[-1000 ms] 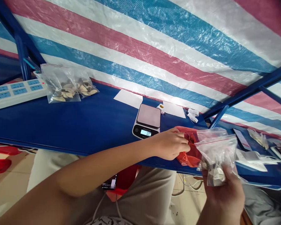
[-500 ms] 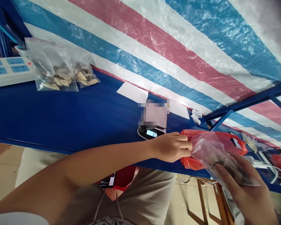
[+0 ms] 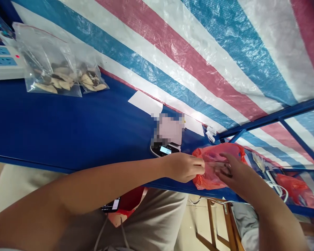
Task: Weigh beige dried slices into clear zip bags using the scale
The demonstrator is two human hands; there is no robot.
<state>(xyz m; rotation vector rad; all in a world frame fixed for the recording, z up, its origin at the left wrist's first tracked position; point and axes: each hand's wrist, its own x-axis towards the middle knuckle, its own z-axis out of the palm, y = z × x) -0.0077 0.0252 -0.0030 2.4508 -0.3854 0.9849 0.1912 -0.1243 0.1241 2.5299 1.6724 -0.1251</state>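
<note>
1. One clear plastic bag [image 3: 216,166] sits between the two hands at the near edge of the blue desk [image 3: 68,129], held over one red plastic bag [image 3: 211,157] that lies on the desk.
2. The left hand [image 3: 184,167] has its grip closed, pinching the clear bag's left edge between thumb and fingers.
3. The right hand [image 3: 237,174] lies over the clear bag's right side, fingers curled on it; how firm that grip is cannot be told.
4. One small digital scale [image 3: 165,144] stands just left of the red bag, its display lit; its platform is blurred out.
5. Two white paper sheets [image 3: 146,102] lie behind the scale by the striped tarp [image 3: 199,52], with a few small crumpled white scraps [image 3: 210,134] to their right.
6. Two clear pouches [image 3: 52,75] of pale and dark pieces rest at the desk's far left, touching each other.
7. One white power strip [image 3: 4,62] with blue sockets lies beside those pouches.
</note>
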